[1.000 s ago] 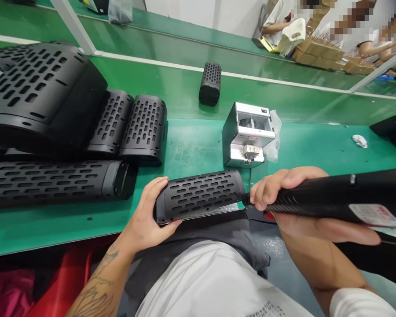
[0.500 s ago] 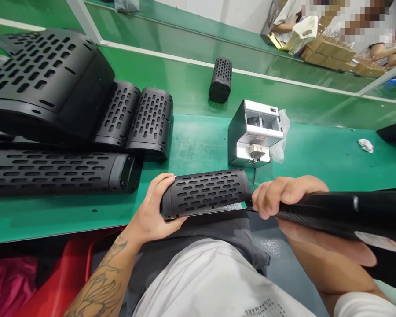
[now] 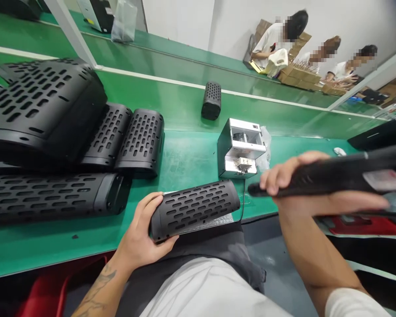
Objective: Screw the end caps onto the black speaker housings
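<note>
My left hand (image 3: 143, 235) is wrapped round the near left end of a black perforated casing (image 3: 196, 207), thumb below and fingers over the top. The casing lies tilted at the bench edge, above a strip of clear bubbly material (image 3: 214, 221). In my right hand (image 3: 284, 178) is a black electric screwdriver (image 3: 336, 171), blurred by motion. Its dark nose points left, apart from the casing's right end. Beyond the casing stands a silver and black screw feeder (image 3: 240, 149).
Several more black perforated casings (image 3: 140, 141) are piled on the left of the green bench (image 3: 185, 152). One small casing (image 3: 212, 101) stands farther back. A clear plastic bag (image 3: 265, 147) lies beside the feeder. Across the partition, people (image 3: 272, 42) sit near cardboard boxes (image 3: 300, 77).
My right hand has drawn the screwdriver up and away from the casing's right end. The left hand keeps its hold. The camera view has tilted up, showing more of the far side.
</note>
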Motion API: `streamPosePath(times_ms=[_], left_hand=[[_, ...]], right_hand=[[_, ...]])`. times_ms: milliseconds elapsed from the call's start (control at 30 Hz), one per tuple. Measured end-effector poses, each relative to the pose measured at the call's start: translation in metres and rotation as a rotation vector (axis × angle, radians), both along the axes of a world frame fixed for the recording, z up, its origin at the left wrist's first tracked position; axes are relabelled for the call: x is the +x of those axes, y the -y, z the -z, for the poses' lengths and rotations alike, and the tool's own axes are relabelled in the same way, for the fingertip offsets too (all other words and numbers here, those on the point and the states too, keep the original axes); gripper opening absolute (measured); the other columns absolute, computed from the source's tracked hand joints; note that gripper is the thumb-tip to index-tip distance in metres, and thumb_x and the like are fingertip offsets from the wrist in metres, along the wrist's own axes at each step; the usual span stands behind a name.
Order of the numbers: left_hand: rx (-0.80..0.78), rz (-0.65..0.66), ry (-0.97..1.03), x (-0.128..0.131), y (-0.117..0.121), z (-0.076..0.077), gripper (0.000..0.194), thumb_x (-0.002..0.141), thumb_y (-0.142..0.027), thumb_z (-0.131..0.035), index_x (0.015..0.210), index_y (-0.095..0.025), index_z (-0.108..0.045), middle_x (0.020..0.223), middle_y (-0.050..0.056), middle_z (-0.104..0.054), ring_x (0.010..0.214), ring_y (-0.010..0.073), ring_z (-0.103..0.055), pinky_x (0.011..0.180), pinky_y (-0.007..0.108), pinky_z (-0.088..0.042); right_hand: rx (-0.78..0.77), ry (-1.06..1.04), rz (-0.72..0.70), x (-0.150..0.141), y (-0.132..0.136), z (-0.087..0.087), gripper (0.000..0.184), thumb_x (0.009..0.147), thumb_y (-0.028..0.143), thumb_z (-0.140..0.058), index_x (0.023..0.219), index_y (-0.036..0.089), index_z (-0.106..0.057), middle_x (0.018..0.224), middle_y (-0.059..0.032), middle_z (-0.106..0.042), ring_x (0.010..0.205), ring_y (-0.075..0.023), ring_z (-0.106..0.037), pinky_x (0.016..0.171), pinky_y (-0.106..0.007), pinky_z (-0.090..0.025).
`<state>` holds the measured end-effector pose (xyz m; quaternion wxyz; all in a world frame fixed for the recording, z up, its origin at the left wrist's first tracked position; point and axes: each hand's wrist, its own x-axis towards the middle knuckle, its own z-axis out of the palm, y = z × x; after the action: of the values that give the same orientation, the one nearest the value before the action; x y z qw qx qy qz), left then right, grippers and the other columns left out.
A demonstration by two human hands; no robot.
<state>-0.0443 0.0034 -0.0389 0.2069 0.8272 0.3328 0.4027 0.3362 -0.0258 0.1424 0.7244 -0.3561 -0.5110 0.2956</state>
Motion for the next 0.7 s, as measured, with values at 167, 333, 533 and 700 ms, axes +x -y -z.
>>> streamPosePath(times_ms=[167,333,533,700], left_hand=[[0.039,-0.035,0.001,0.001,0.000,0.003,0.105,0.101,-0.036,-0.094,0.192,-0.028,-0.044,0.174,0.025,-0.064,0.158,0.0473,-0.072,0.130,0.068,-0.067],[0.037,-0.031,0.013,0.002,0.001,0.002,0.108,0.096,-0.032,-0.096,0.192,-0.028,-0.045,0.173,0.026,-0.065,0.157,0.0484,-0.073,0.129,0.071,-0.068],[0.023,-0.028,0.018,0.003,0.001,0.004,0.115,0.092,-0.032,-0.100,0.193,-0.029,-0.044,0.175,0.026,-0.063,0.160,0.0508,-0.072,0.130,0.074,-0.067],[0.028,-0.010,0.009,0.004,0.002,0.001,0.112,0.097,-0.033,-0.096,0.194,-0.029,-0.041,0.175,0.026,-0.062,0.161,0.0493,-0.071,0.130,0.070,-0.068]], right_hand=[[0.138,0.019,0.358,0.032,-0.077,0.024,0.080,0.088,0.107,-0.085,0.104,0.028,-0.080,0.062,0.0062,-0.070,0.042,-0.0181,-0.063,0.042,-0.032,-0.053],[0.091,0.077,0.295,0.035,-0.086,0.045,0.076,0.097,0.104,-0.079,0.102,0.028,-0.079,0.063,0.0056,-0.069,0.043,-0.0181,-0.063,0.044,-0.035,-0.056],[0.074,0.069,0.287,0.026,-0.077,0.043,0.073,0.099,0.100,-0.079,0.105,0.027,-0.081,0.063,0.0052,-0.069,0.046,-0.0179,-0.062,0.045,-0.033,-0.052],[0.042,-0.021,0.225,0.008,-0.034,0.004,0.076,0.085,0.102,-0.091,0.109,0.030,-0.087,0.065,0.0031,-0.073,0.049,-0.0206,-0.066,0.050,-0.037,-0.058]])
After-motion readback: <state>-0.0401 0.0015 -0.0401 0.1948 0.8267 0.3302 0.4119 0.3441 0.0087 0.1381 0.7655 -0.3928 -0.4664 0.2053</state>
